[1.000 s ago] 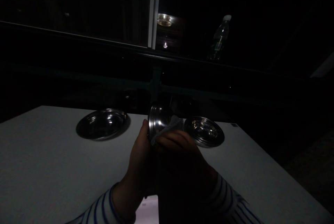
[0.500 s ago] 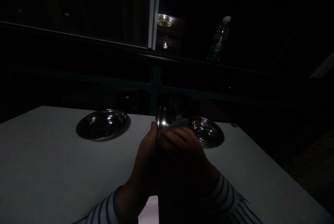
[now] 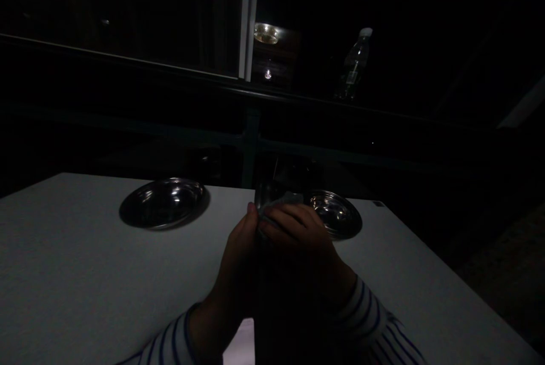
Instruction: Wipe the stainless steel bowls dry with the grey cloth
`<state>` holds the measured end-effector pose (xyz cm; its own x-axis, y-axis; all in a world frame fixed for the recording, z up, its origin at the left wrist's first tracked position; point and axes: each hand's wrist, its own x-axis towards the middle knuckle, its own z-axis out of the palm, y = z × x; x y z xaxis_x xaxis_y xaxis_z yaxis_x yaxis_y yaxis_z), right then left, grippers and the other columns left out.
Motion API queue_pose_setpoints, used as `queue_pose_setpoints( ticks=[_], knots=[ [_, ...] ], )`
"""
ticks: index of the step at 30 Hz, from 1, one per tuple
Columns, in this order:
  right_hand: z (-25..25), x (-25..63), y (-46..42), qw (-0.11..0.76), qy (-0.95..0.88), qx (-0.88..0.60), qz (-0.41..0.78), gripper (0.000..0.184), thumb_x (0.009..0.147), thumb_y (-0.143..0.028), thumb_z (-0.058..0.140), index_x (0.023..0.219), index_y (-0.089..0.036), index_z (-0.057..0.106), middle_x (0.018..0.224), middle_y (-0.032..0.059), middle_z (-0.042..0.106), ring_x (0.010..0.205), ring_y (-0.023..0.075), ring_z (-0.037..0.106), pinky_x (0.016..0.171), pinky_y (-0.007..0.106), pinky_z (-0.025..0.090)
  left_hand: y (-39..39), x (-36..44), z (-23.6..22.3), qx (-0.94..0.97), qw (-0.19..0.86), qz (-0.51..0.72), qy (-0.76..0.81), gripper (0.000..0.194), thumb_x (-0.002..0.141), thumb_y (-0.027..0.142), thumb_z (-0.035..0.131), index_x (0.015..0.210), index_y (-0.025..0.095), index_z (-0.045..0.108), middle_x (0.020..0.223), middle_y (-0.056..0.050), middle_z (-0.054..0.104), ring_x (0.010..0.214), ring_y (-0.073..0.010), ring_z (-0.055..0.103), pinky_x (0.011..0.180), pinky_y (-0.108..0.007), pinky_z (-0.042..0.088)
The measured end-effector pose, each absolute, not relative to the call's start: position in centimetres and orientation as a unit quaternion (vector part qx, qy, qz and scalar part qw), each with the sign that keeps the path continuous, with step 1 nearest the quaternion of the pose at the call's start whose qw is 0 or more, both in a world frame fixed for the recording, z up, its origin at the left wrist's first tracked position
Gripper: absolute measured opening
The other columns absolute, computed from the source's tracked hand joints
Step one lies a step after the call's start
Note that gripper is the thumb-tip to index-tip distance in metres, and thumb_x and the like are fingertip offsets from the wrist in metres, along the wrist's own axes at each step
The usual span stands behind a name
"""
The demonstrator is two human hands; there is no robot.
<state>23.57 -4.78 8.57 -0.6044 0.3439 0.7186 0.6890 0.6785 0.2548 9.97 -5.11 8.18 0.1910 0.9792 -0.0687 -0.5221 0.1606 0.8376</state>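
Note:
Over the near middle of the white table, my left hand [image 3: 238, 251] grips the rim of a shiny steel dish [image 3: 266, 190], which is tipped up on edge. The dish is dark and mostly hidden, so its full shape cannot be made out. My right hand [image 3: 298, 237] is closed on a thin greyish cloth [image 3: 291, 198] and presses it against the dish's surface. Just beyond the right hand sits a round steel plate [image 3: 336, 214], perhaps stacked. Another steel plate [image 3: 164, 203] lies to the left, apart from both hands.
The white table [image 3: 106, 280] ends at a dark window ledge with a pale window frame [image 3: 249, 19]. On the ledge a clear plastic bottle [image 3: 356, 61] with a white cap stands at the right. A pale, bright patch [image 3: 240, 342] shows below the hands. Lighting is very dim.
My right hand and the cloth have shifted slightly against the dish, whose bright reflection has faded. The view has moved a little; both plates on the table stay put.

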Motion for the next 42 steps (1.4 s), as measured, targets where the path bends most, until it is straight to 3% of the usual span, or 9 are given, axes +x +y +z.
queue_pose_setpoints(
  ticks=[7, 18, 27, 35, 42],
  knots=[
    [8.2, 23.4, -4.8, 0.321, -0.861, -0.307, -0.249, 0.026, 0.089, -0.029, 0.046, 0.110, -0.019, 0.057, 0.113, 0.0047, 0.062, 0.106, 0.0200, 0.048, 0.086, 0.037, 0.037, -4.9, 9.8, 8.2, 0.339, 0.718, 0.509, 0.331, 0.040, 0.080, 0.052, 0.051, 0.080, 0.016, 0.067, 0.068, -0.005, 0.066, 0.069, -0.0186, 0.062, 0.068, -0.030, 0.046],
    [9.5, 24.4, -4.7, 0.373, -0.817, -0.385, -0.213, 0.028, 0.089, -0.022, 0.042, 0.108, -0.014, 0.061, 0.112, 0.0079, 0.063, 0.104, 0.0219, 0.050, 0.085, 0.039, 0.042, -5.1, 10.3, 7.4, 0.524, 0.561, 0.552, 0.325, 0.025, 0.082, 0.039, 0.053, 0.071, 0.018, 0.062, 0.069, -0.001, 0.062, 0.065, -0.0155, 0.054, 0.066, -0.028, 0.042],
    [10.0, 25.6, -4.5, 0.406, -0.801, -0.410, -0.162, 0.025, 0.088, -0.020, 0.045, 0.106, -0.016, 0.062, 0.109, 0.0082, 0.063, 0.104, 0.0217, 0.052, 0.089, 0.041, 0.044, -5.6, 10.6, 8.5, 0.539, 0.561, 0.544, 0.315, 0.025, 0.080, 0.027, 0.054, 0.057, 0.019, 0.058, 0.058, 0.000, 0.056, 0.057, -0.0146, 0.046, 0.060, -0.027, 0.039],
    [10.0, 24.5, -5.3, 0.377, -0.854, -0.311, -0.180, 0.021, 0.088, -0.027, 0.049, 0.102, -0.020, 0.063, 0.108, 0.0050, 0.064, 0.099, 0.0202, 0.052, 0.084, 0.038, 0.043, -5.9, 9.8, 10.0, 0.436, 0.659, 0.519, 0.327, 0.029, 0.080, 0.043, 0.054, 0.080, 0.015, 0.063, 0.071, -0.002, 0.063, 0.062, -0.0153, 0.054, 0.060, -0.027, 0.042],
    [10.0, 25.2, -4.7, 0.394, -0.808, -0.402, -0.174, 0.027, 0.089, -0.021, 0.043, 0.107, -0.014, 0.061, 0.110, 0.0090, 0.062, 0.104, 0.0220, 0.051, 0.088, 0.038, 0.042, -5.7, 9.9, 9.2, 0.507, 0.628, 0.509, 0.300, 0.029, 0.083, 0.039, 0.051, 0.066, 0.017, 0.056, 0.063, 0.002, 0.055, 0.060, -0.0110, 0.045, 0.057, -0.022, 0.040]
  ],
)
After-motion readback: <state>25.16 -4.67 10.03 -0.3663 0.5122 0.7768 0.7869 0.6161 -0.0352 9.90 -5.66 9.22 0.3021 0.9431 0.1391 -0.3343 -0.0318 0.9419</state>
